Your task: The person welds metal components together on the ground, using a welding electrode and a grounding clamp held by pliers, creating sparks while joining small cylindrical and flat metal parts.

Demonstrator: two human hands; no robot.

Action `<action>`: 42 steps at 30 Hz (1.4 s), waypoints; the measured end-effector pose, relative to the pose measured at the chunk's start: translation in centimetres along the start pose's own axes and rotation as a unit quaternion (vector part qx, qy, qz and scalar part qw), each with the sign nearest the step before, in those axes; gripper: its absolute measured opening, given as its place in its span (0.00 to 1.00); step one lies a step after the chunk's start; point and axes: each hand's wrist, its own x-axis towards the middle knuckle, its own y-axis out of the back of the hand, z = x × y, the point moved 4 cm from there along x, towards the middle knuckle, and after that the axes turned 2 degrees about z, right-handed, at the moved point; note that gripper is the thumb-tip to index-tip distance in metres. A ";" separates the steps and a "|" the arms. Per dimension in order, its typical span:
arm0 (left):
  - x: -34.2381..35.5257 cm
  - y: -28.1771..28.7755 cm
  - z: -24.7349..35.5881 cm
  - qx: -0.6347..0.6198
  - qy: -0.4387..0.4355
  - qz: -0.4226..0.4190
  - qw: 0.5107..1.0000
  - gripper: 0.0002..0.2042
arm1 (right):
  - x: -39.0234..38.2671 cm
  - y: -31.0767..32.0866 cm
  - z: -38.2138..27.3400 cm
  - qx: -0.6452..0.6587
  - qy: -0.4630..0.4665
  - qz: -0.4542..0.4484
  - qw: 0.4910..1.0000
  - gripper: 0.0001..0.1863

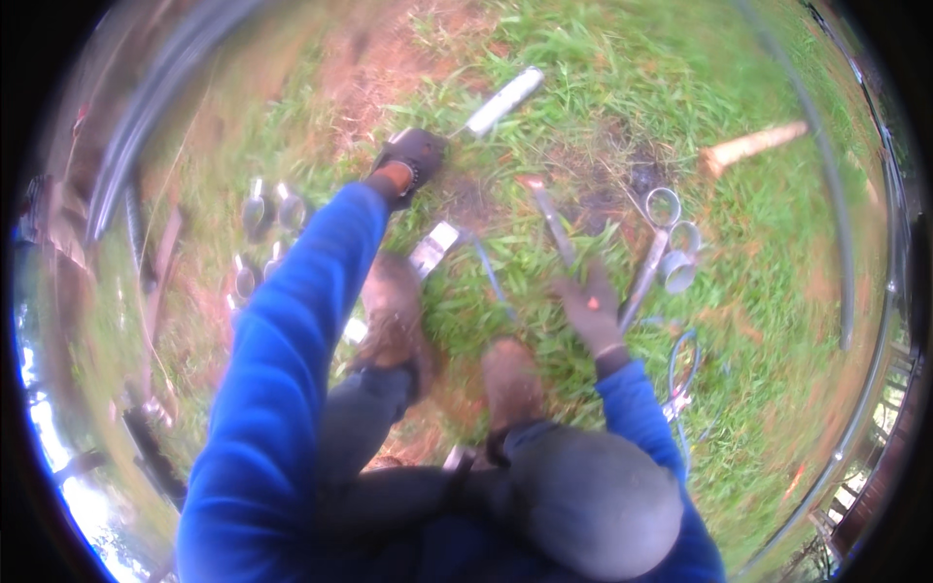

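My left hand (413,160), in a dark glove, is closed at the far middle, and a greyish edge shows at it. What lies in its fingers is hidden. Just beyond it a silvery metal tube (504,101) rests on the grass. My right hand (591,306), also gloved, reaches down with its fingers stretched out and smeared by motion. Close to its fingertips lies a narrow metal bar (552,223) with a reddish far end; contact cannot be made out. A pale metal piece (433,249) lies beside my left boot (394,306).
Short pipe rings (663,206) and a flat metal strip (645,280) lie right of my right hand. Several cut tubes (255,212) stand at left. A wooden piece (755,149), a blue cable (684,360) and long grey pipes (160,117) are farther out.
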 end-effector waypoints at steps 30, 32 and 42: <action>-5.4 -1.0 1.7 -0.248 0.080 0.216 0.941 0.18 | 10.0 1.5 -15.9 -0.042 0.222 0.045 0.973 0.28; -5.2 -1.1 1.9 -0.225 0.105 0.214 0.945 0.18 | 10.1 1.0 -16.5 -0.102 0.223 0.027 0.969 0.29; -4.0 -3.8 0.2 -0.394 0.093 0.241 0.882 0.17 | 9.3 1.4 -17.6 -0.154 0.196 -0.043 0.967 0.30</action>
